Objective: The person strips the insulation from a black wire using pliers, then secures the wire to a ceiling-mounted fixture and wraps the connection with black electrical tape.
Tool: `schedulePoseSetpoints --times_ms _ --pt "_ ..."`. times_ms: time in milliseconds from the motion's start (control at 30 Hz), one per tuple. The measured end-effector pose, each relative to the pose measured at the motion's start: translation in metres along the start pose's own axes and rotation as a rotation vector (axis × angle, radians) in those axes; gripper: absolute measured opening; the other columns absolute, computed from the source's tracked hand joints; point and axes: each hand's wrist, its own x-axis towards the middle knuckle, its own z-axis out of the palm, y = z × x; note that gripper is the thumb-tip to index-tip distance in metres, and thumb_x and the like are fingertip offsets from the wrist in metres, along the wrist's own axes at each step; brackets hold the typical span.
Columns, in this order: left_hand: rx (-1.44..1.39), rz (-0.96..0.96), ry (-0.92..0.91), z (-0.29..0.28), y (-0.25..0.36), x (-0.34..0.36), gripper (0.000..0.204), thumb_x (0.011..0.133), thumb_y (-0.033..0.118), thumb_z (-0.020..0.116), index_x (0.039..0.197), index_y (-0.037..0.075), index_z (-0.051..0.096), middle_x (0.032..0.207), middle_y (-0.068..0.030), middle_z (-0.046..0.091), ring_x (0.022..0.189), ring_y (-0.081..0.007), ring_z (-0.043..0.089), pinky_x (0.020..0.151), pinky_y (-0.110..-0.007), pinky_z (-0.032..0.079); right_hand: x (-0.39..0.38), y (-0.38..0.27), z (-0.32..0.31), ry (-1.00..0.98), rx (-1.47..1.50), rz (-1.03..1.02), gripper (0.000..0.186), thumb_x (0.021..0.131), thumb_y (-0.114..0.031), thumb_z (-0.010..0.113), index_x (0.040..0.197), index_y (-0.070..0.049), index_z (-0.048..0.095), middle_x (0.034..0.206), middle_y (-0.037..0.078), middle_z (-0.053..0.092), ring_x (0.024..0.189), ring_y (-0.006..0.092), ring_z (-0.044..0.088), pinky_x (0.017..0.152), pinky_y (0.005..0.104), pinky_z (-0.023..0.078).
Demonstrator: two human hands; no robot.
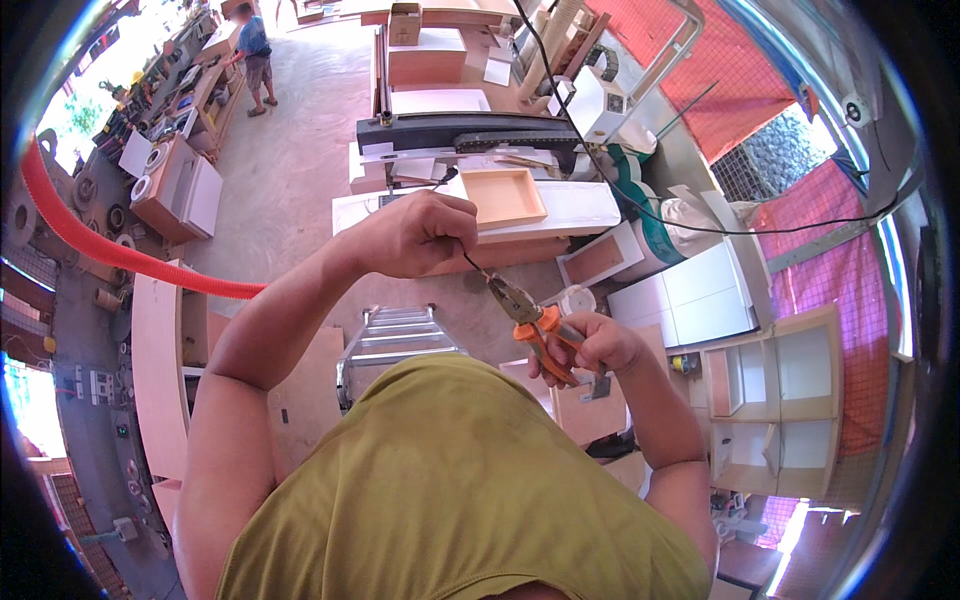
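Between the two hands, a thin dark wire [470,262] comes down from the left hand [428,235] and goes to the tip of the metal pliers with orange handles [520,306]. The left fingers are curled in close together, and they seem to be pinching the wire, but I can't see all of that grip. The right hand [597,345] has its fingers wrapped round the orange handles. I can't tell if the metal tip is biting the wire or only touching it.

I'd guess the wire is light and bendy, and so skinny it could slide out of a loose pinch. A good place to pinch it would be close to the tip of the pliers, where it can't wobble much. The pliers look hard and stiff, with the heavy part at the metal end. The orange handles look best to hold, with fingers well back from the tip.

Just past the left fingers is a shallow, pale wooden tray [508,198]. Below those fingers, nearer the person's tummy, stands a silver metal ladder [403,328]. Off to their left, a fat, red-orange ribbed hose [150,266] curves along.
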Motion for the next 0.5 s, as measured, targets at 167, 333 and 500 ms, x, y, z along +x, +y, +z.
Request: schedulePoseSetpoints --times_ms 167,333,500 --pt "0.011 -0.019 -0.004 0.002 -0.004 -0.001 0.007 0.076 -0.007 0.061 0.079 -0.001 0.062 0.075 -0.0134 0.061 0.073 -0.032 0.064 0.067 -0.041 0.049 -0.002 0.005 -0.003 0.058 -0.052 0.004 0.026 0.063 -0.006 0.063 0.087 0.002 0.059 0.105 0.025 0.067 0.084 0.0293 0.068 0.073 0.0397 0.054" --pt "-0.072 -0.196 -0.084 0.006 -0.01 -0.004 0.004 0.082 -0.002 0.062 0.085 -0.002 0.064 0.074 -0.0104 0.062 0.069 -0.0223 0.059 0.065 -0.038 0.046 -0.007 -0.01 0.009 0.311 -0.677 0.033 0.019 0.069 -0.006 0.061 0.088 -0.004 0.06 0.095 0.013 0.065 0.078 0.0239 0.063 0.069 0.0379 0.05" --pt "-0.246 -0.497 -0.042 0.019 -0.014 -0.001 0.008 0.086 0.005 0.064 0.086 -0.003 0.065 0.072 -0.0027 0.061 0.067 -0.0106 0.053 0.062 -0.032 0.044 -0.013 -0.033 0.023 0.775 -1.976 -0.402 0.016 0.075 -0.008 0.069 0.089 -0.008 0.062 0.101 0.009 0.058 0.088 0.0256 0.056 0.076 0.0397 0.046"
